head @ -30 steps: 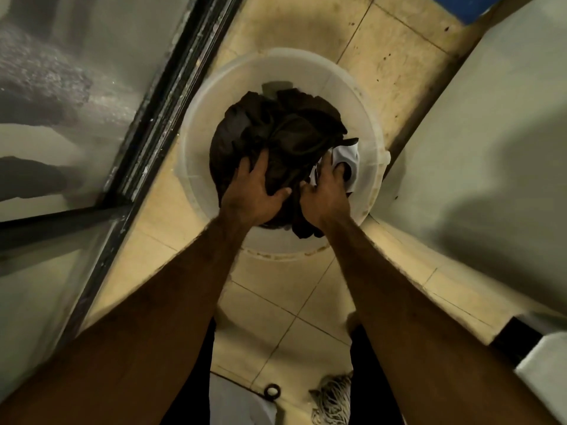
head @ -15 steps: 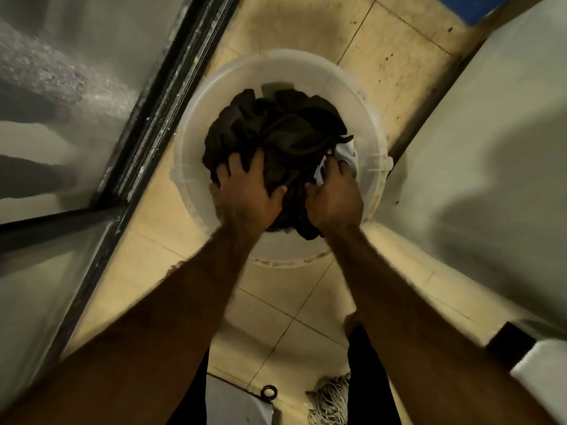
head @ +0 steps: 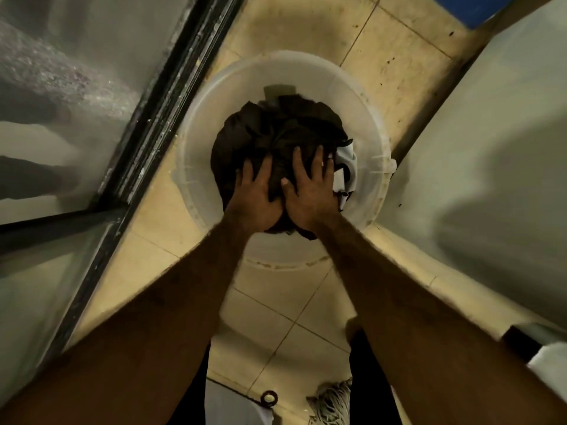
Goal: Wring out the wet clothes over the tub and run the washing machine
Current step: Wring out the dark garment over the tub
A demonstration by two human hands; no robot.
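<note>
A bundle of dark wet clothes [head: 276, 133] fills the round white tub [head: 202, 148] standing on the tiled floor. A white garment [head: 348, 167] sticks out at the bundle's right side. My left hand [head: 254, 194] and my right hand [head: 310, 185] lie side by side on the near part of the bundle. Both have their fingers spread and press into the dark cloth. A fold of cloth hangs below my wrists.
A glass door with a dark metal frame [head: 147, 124] runs along the left. A large white surface [head: 491, 148] rises at the right, close to the tub. Near my feet lie a mop head [head: 331, 403] and a small dark ring [head: 269, 397].
Both hands slid forward and closer together on the bundle. Their fingers went from clutching the cloth to spreading flat over it. The bundle looks pushed into a tighter ball.
</note>
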